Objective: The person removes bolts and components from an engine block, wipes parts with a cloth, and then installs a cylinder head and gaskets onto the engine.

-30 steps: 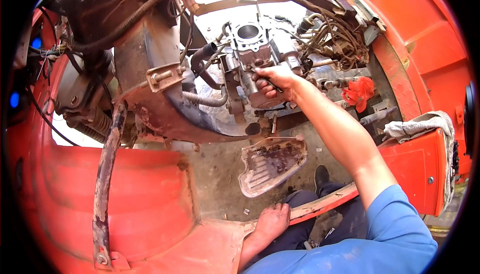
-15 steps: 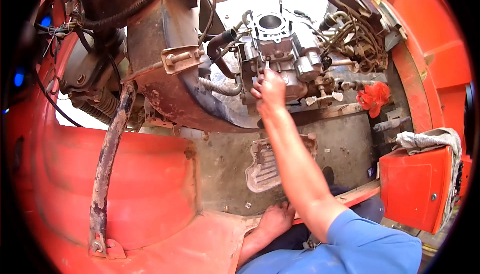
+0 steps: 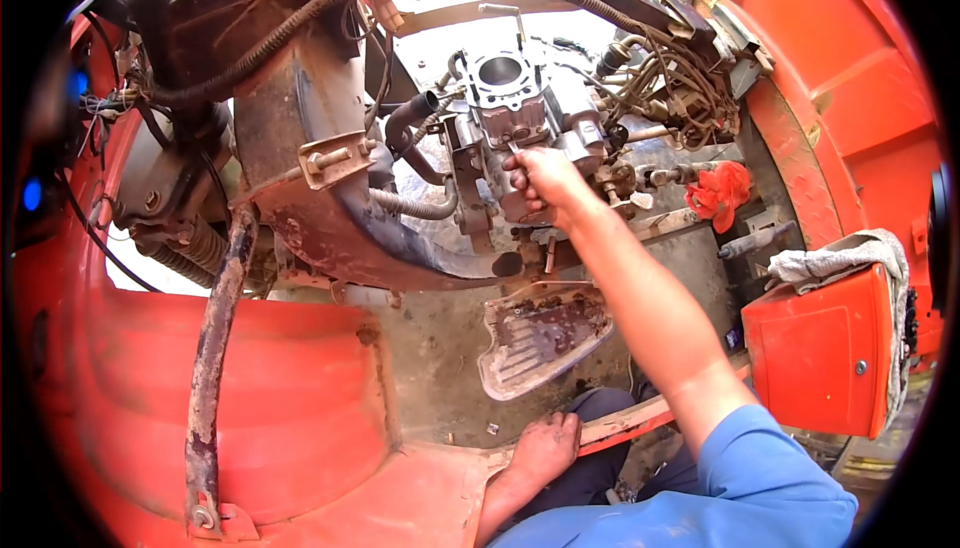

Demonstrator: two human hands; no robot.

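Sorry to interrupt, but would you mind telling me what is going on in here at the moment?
A person in a blue sleeve is working on a small engine inside an orange vehicle body. The right hand grips the engine's side just below the open cylinder. The left hand rests low on the orange panel's edge, holding nothing. A red rag lies to the right, and a worn foot pedal sits on the dirty floor.

The right hand [image 3: 540,180] grips the engine block [image 3: 520,118]; the left hand [image 3: 545,445] rests on the orange floor edge [image 3: 420,488].
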